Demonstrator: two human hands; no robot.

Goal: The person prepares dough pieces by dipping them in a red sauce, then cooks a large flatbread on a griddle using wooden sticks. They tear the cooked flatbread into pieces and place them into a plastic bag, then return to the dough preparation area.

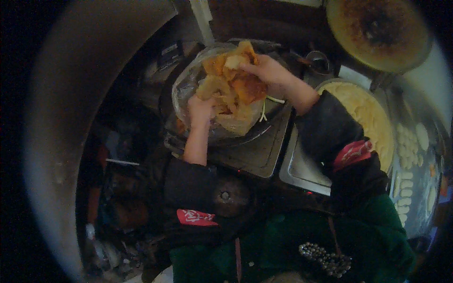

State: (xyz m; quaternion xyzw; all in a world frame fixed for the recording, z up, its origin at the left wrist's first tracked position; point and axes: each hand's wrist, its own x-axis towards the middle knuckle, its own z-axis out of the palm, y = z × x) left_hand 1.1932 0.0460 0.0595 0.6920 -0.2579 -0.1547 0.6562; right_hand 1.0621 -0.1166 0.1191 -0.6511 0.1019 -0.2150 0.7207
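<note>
Torn pieces of browned flatbread are bunched between my two hands, above a basin lined with a clear plastic bag. My right hand grips the browned pieces from the right, its thumb over a pale bit. On the lower left, my left hand is closed around a paler piece of the bread. More pieces lie in the bag below, partly hidden by the hands. White strands hang at the bag's right edge.
Metal trays lie in front of the basin. A round pan of pale dough or batter stands right, partly behind my sleeve. Dough pieces rest on the far right surface. A large browned round is at top right, beside a small metal cup.
</note>
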